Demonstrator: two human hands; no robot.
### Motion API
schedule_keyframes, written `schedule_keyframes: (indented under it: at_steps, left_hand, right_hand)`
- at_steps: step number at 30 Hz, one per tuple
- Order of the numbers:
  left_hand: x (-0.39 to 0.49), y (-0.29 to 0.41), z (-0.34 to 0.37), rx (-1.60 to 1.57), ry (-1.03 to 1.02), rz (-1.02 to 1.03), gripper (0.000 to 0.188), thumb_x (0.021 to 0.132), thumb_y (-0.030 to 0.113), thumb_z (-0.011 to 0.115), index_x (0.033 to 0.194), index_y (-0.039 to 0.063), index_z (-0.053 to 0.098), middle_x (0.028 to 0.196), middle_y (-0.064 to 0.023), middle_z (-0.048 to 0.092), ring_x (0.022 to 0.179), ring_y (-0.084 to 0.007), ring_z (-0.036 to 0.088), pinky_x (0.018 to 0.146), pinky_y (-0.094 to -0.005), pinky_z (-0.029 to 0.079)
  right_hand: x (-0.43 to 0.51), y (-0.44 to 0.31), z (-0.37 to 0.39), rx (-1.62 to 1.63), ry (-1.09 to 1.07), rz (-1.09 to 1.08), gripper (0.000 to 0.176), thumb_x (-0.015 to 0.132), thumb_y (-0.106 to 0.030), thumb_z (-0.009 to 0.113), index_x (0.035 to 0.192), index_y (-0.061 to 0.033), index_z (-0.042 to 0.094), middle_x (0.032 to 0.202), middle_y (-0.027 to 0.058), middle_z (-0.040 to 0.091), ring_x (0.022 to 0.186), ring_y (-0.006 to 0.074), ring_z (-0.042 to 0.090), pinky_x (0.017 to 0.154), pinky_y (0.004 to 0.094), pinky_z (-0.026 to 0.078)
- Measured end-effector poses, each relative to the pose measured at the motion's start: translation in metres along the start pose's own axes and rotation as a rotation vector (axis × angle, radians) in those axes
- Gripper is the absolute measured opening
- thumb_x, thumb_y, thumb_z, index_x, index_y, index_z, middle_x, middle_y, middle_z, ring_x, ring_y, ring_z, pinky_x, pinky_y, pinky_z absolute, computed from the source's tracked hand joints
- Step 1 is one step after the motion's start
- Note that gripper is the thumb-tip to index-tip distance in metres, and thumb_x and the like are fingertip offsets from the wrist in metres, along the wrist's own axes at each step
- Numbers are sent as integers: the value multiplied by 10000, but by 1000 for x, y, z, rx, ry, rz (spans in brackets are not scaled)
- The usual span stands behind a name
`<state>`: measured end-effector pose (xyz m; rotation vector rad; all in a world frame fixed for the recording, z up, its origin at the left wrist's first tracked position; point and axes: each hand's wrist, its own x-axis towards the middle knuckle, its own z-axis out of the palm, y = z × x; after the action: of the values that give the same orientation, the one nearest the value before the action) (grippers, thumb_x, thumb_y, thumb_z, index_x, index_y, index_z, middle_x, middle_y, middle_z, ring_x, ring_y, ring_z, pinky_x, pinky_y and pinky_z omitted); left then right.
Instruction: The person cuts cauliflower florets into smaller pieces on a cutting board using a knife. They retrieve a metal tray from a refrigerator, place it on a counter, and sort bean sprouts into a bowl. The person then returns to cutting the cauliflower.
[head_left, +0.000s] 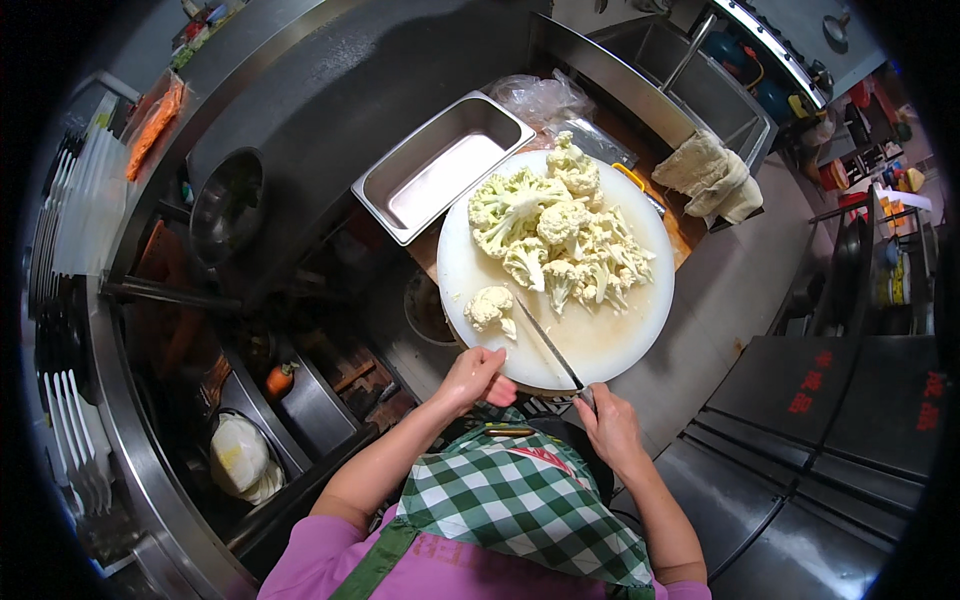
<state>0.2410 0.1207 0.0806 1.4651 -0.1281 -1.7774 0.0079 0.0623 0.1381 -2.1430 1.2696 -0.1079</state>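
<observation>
My right hand is closed round the handle of a kitchen knife, whose blade points up and left over a round white cutting board. At the board's lower left edge is my left hand, with no object visible in it; its fingers are partly curled and I cannot tell how far apart they are. A cauliflower floret lies on the board just above that hand, left of the blade tip. Large cauliflower pieces and smaller cut florets are heaped across the board's upper half.
A rectangular steel pan stands against the board's upper left, with clear plastic bags behind. A folded cloth lies near the sink at upper right. Steel shelving at left holds a metal bowl and a carrot.
</observation>
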Motion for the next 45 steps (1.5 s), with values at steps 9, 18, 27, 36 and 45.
schedule_keyframes:
  at_steps: [9, 18, 27, 36, 45]
  left_hand:
    - [9, 24, -18, 1059, 633, 1288, 485, 677, 69, 758, 1110, 0, 549, 1045, -171, 567, 944, -339, 556, 849, -391, 462]
    - [34, 18, -28, 905, 541, 1258, 448, 670, -5, 743, 1099, -10, 610, 1076, -171, 619, 937, -310, 612, 833, -361, 497]
    - [33, 14, -26, 861, 544, 1252, 424, 672, -22, 726, 1083, -9, 621, 1066, -159, 641, 941, -301, 622, 819, -351, 504]
    - [36, 10, -25, 844, 527, 1248, 415, 688, -36, 692, 1092, 4, 608, 1111, -160, 624, 1006, -324, 597, 872, -374, 488]
    - [30, 20, -43, 867, 322, 1241, 408, 693, -52, 668, 1091, 16, 612, 1158, -148, 598, 1014, -296, 602, 861, -350, 490]
  right_hand:
    - [-13, -14, -23, -248, -116, -51, 213, 913, -257, 561, 1035, -92, 507, 741, 169, 595, 645, 397, 608, 553, 492, 485]
    - [9, -33, -22, -259, -161, -67, 206, 924, -229, 536, 922, -37, 462, 717, 211, 589, 614, 420, 595, 541, 507, 477]
    - [17, -39, -30, -303, -222, -56, 281, 933, -246, 521, 855, 17, 460, 678, 227, 605, 595, 429, 598, 547, 499, 487]
    - [33, -39, 0, -242, -288, 40, 315, 939, -282, 513, 856, 22, 502, 732, 236, 637, 672, 415, 637, 606, 486, 518]
    - [62, 20, -35, 456, -617, 439, 417, 963, -352, 463, 857, 45, 535, 656, 246, 581, 572, 401, 582, 592, 458, 488]
